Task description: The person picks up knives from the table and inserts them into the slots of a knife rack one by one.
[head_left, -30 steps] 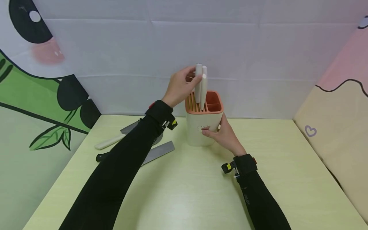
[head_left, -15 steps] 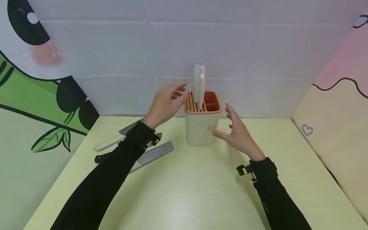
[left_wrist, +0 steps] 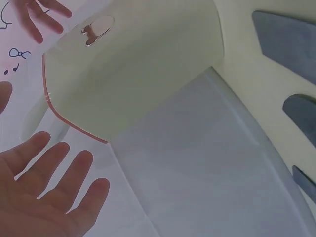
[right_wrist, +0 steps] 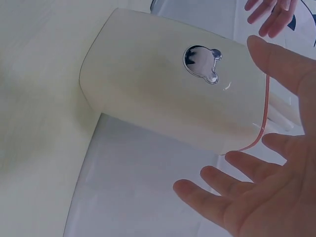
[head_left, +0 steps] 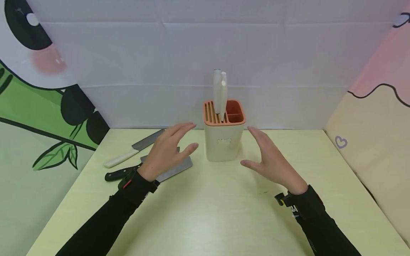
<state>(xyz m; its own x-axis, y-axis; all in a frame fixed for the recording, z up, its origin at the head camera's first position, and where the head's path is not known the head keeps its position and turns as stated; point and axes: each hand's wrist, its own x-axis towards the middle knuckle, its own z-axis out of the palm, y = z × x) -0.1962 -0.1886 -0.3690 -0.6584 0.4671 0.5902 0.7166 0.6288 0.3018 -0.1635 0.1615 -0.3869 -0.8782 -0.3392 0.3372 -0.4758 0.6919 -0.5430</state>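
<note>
Grey-lilac cloth backdrop (head_left: pixel 262 64), faintly creased; below it a smooth, wood-look worktop (head_left: pixel 205 220) with a soft sheen. Clock face laid on the worktop, 12 at the backdrop. At 12 I have the knife holder (head_left: pixel 224 147), upright. The left hand (head_left: pixel 168 151) hangs toward 10–11, fingers spread, nothing in it. The right hand (head_left: pixel 272 160) is at 2, thumb wide of the fingers, also holding nothing, near the holder but apart.

Risks as I judge them: the left hand is over the loose knives at 10, so a careless drop could meet an edge; I can't tell which way the edges face. The blades lie close together, so picking one up could drag another. A bump from the right hand could tip the holder, since it's tall and carries long handles. Those handles crowd together, so fingers could catch the wrong one.

Materials: holder is cream, glossy, probably plastic, a rounded box with an orange rim, narrow slots (head_left: pixel 209 111), square bins and a mirror-like bear badge (right_wrist: pixel 200 64). White handles (head_left: pixel 216 90) stick up, slim and smooth. Loose: white-handled knife (head_left: pixel 141 144), black-handled knife (head_left: pixel 118 174), broad-bladed knife (head_left: pixel 177 169), flat dull-grey metal, its handle hidden.
</note>
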